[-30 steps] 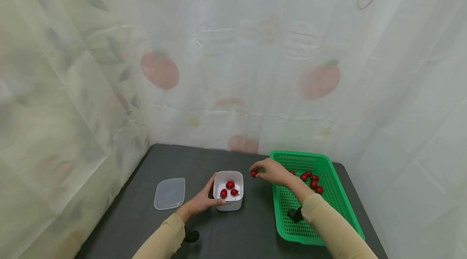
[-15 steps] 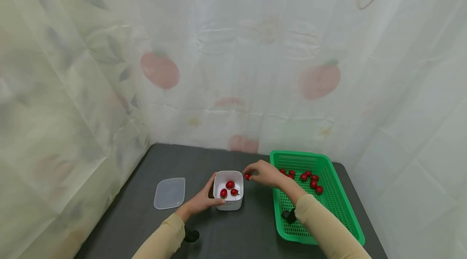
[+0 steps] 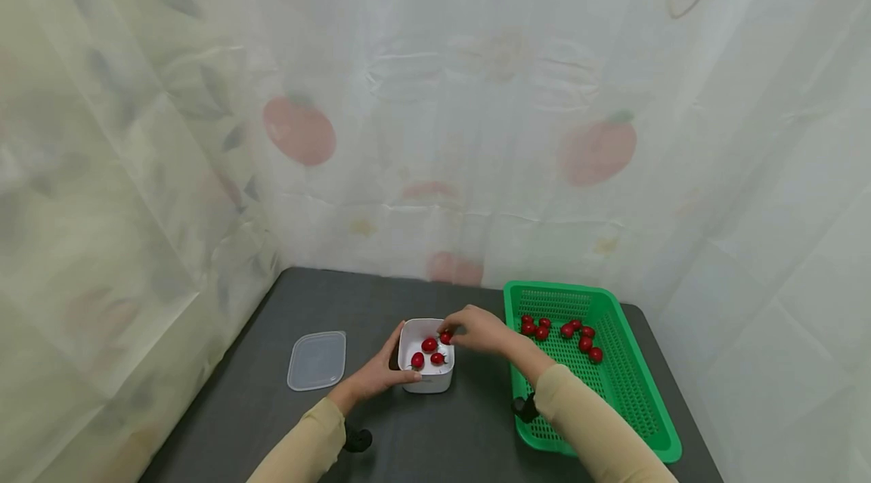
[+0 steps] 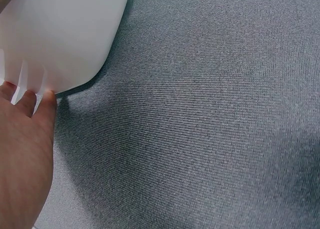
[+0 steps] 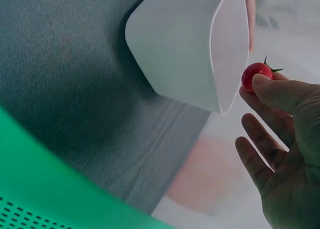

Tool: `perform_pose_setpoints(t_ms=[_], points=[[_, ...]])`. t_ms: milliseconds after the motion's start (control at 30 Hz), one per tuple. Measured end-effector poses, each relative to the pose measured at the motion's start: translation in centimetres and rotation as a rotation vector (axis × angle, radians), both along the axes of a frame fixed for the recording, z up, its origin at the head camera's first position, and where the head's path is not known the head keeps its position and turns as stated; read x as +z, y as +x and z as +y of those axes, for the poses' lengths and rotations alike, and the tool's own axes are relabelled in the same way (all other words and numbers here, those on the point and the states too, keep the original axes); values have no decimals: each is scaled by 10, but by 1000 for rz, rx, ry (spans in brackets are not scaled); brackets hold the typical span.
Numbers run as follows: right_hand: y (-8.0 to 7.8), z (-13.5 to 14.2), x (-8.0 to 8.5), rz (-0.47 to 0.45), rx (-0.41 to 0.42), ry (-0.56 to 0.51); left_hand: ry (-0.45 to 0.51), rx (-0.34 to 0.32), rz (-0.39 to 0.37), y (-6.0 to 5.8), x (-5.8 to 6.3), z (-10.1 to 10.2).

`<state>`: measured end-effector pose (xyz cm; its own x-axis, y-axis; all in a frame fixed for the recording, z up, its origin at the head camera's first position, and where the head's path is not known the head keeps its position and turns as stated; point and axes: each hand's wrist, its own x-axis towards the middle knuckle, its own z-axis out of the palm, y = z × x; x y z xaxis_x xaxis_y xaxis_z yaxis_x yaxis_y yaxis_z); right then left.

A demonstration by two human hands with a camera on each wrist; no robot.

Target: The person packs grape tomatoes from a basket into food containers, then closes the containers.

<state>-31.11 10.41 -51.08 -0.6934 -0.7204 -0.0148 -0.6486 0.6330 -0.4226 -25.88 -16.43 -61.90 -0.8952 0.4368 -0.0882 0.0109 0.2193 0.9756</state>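
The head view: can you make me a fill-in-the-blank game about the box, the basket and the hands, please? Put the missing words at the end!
1. The ____ hand pinches a red tomato by the open top of the white box.
2. Not counting the pinched one, ____ tomatoes lie inside the white box.
3. The colour of the basket is ____.
4. In the head view, the see-through lid lies to the ____ of the white box.

Missing words: right; three; green; left.

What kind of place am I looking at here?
Perhaps a small curtained-off work corner: fruit-printed curtains hang around a dark table, where a green basket and a white container hold cherry tomatoes.
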Motion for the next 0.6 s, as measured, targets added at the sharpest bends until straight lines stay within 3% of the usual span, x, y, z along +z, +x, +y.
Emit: perform_pose_setpoints(t_ms=[367, 600], points=[[2, -19, -6, 7, 37, 13, 29, -25, 7, 0, -1, -2], [5, -26, -10, 62, 16, 117, 53, -49, 1, -1, -2, -3]])
